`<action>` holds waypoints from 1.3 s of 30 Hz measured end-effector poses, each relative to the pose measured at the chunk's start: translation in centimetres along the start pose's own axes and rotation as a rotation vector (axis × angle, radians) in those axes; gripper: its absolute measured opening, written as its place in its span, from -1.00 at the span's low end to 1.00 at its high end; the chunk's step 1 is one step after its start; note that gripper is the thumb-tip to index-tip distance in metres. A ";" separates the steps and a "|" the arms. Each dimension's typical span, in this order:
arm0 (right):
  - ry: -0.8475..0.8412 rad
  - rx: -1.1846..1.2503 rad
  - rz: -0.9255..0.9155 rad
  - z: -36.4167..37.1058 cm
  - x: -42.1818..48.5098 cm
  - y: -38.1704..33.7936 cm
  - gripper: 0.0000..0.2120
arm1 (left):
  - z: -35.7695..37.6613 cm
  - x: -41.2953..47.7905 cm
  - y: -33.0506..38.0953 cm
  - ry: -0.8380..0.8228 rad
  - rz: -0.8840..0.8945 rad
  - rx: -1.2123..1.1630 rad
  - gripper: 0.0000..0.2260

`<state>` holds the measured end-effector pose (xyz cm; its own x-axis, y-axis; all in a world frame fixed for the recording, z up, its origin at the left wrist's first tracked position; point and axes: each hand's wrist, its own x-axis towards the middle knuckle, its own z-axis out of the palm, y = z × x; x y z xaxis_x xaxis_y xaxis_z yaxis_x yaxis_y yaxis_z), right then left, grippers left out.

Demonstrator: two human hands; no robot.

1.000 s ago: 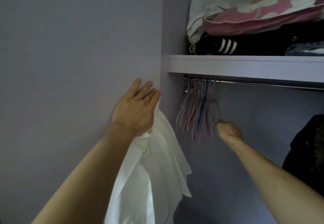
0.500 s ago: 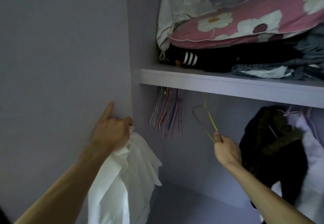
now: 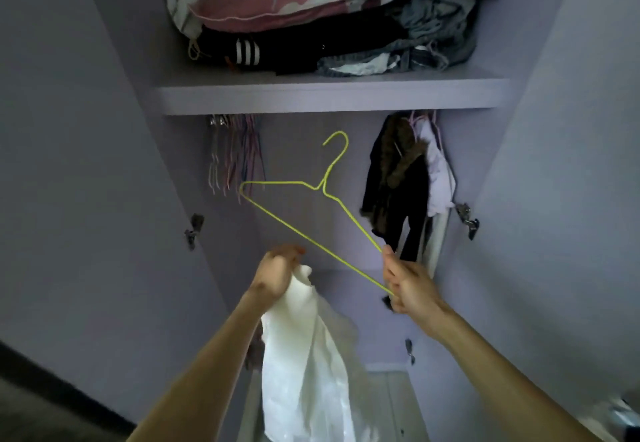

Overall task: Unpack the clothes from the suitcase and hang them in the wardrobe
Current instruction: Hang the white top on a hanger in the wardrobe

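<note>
- The left grip (image 3: 277, 273) is squeezing the top of the floppy white cloth top (image 3: 304, 355). Its fingers are curling tight around the bunched cloth. The rest is hanging straight down below this grip.
- The right grip (image 3: 408, 285) is pinching one end corner of the thin yellow wire hanger (image 3: 322, 188), with fingers and thumb pressing together on the wire. The hanger is reaching up and away from this grip, and its hook is pointing up.
- The long bottom wire is passing just above the left grip. I cannot tell if they are touching.
- The white top is looking light, soft and slippy, so it is likely going to flop and slide. Holding it by the neck and shoulders is looking best.
- The hanger is looking light and bendy. Holding it nearer the hook would likely be stopping the wobble.
- Half a second ago the left grip was pushing on the door with one finger poking out. Now it is sitting in the middle, near the right grip.
- The hanger was side-on then. Now it is facing flat and out in front.
- Past both grips, inside the pale purple wardrobe (image 3: 291, 143), a dark hanging jacket (image 3: 398, 192) is waiting.
</note>
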<state>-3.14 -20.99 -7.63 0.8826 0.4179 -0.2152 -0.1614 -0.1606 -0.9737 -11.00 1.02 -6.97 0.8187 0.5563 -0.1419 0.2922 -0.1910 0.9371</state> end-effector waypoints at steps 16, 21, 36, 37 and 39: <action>-0.158 0.321 0.115 -7.6 -3.9 -0.6 -0.70 | 9.4 -5.2 2.4 -0.328 0.146 0.319 -0.68; -0.137 0.447 0.127 -9.8 -2.3 -4.1 -0.67 | 10.6 -6.0 3.8 -0.350 0.220 0.369 -0.78; -0.214 -0.032 -0.061 -8.4 -3.2 0.2 -0.72 | 12.3 -4.1 8.3 -0.036 0.213 -0.102 -0.55; -0.153 -0.030 -0.073 -8.5 -3.0 -0.3 -0.73 | 12.5 -4.1 8.3 0.019 0.236 -0.056 -0.55; -0.045 0.065 -0.070 -8.8 -2.4 -0.9 -0.65 | 13.0 -4.1 7.9 0.109 0.237 0.025 -0.56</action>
<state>-1.24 -29.73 -5.56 0.8724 0.4659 -0.1481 -0.1296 -0.0718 -0.9890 -5.65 -13.25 -3.12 0.8080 0.5774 0.1173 0.1117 -0.3456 0.9317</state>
